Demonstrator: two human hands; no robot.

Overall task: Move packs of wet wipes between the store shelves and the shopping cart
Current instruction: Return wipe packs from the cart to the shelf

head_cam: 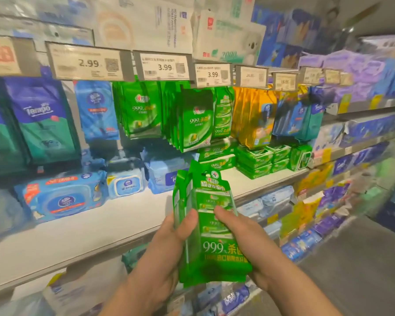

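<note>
Both of my hands hold a stack of green wet wipe packs (211, 226) upright in front of the white shelf (82, 226). My left hand (169, 238) grips the stack's left side with the thumb across the front. My right hand (240, 233) clasps the right side and bottom, thumb on the front. More green packs of the same kind hang from hooks above (193, 119), and others lie stacked on the shelf behind (217, 160). No shopping cart is visible.
Price tags (88, 62) line the rail above the hooks. Blue wipe packs (62, 199) lie on the shelf at left, orange hanging packs (251, 117) and green bundles (255, 160) at right. Lower shelves carry more goods. The grey aisle floor (363, 258) lies to the right.
</note>
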